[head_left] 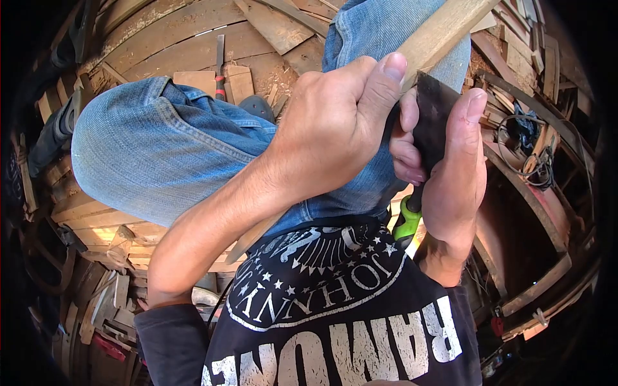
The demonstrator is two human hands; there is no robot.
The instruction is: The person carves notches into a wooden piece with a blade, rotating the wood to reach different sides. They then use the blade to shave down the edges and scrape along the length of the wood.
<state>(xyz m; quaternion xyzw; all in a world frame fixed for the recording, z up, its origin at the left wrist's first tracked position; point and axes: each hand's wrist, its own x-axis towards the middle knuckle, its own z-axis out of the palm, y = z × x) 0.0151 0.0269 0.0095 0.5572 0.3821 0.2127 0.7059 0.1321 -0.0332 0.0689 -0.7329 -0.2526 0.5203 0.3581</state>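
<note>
My left hand (341,119) is closed around a long pale wooden stick (444,35), its thumb lying along the wood. The stick slants from the upper right, under my palm, to a lower end near my shirt. My right hand (450,167) grips a wide dark-bladed chisel (434,112) by its blade, fingers curled on the left side and thumb raised along the right. The blade's tip meets the stick just beside my left thumb. Below the right hand, the chisel's green-and-black handle (407,222) points down toward my shirt.
My jeans-clad legs (161,148) are bent under the work. A red-handled chisel (221,67) lies on the board floor (148,48) among wood offcuts and shavings. At right are a coiled cable (547,151), stacked wood scraps and a curved wooden frame (541,283).
</note>
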